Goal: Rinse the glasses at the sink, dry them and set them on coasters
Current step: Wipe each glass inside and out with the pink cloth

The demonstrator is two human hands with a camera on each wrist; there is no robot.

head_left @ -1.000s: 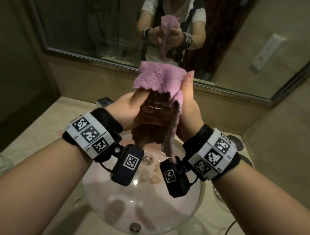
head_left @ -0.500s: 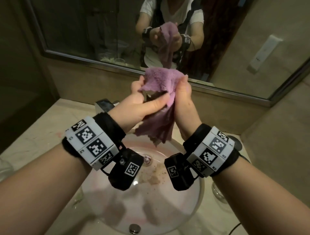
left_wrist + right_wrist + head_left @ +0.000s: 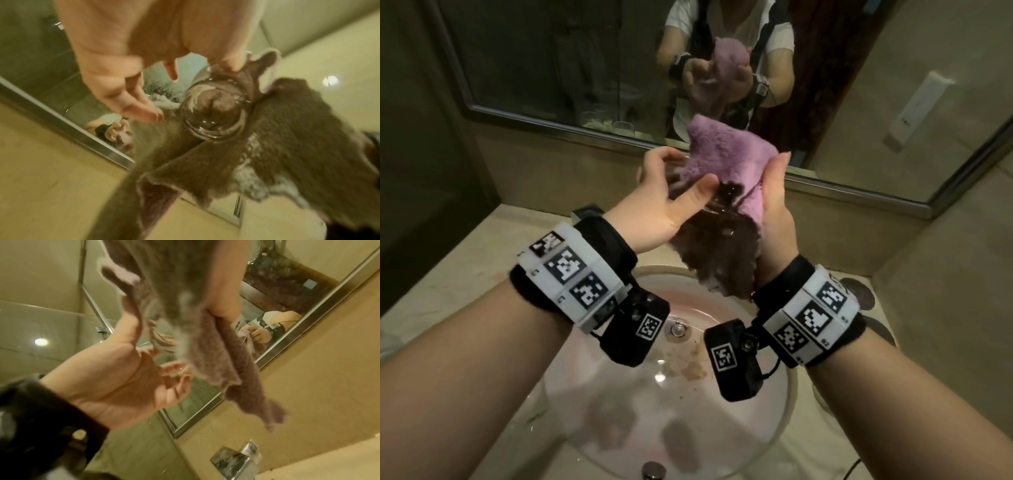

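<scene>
A clear glass point(image 3: 726, 202) is held above the sink with a purple cloth point(image 3: 726, 154) draped over it and stuffed inside. My right hand point(image 3: 774, 198) clasps the cloth against the glass's right side, its fingers upright. My left hand point(image 3: 681, 174) cups the left side loosely. In the left wrist view the glass's base point(image 3: 216, 113) faces the camera and cloth point(image 3: 298, 138) hangs round it. One left fingertip touches the rim side while the thumb stands off it. The right wrist view shows the hanging cloth point(image 3: 205, 337) and my left hand's point(image 3: 123, 378) spread palm.
A glass sink bowl point(image 3: 619, 394) with its drain point(image 3: 678, 329) lies under the hands. The tap point(image 3: 585, 214) stands behind on the stone counter. Dark round coasters point(image 3: 859, 294) lie at the right. A wall mirror point(image 3: 551, 68) is close ahead.
My left hand has let go of its thumb-over grip and spread beside the glass. The cloth has shifted round the glass in my right hand.
</scene>
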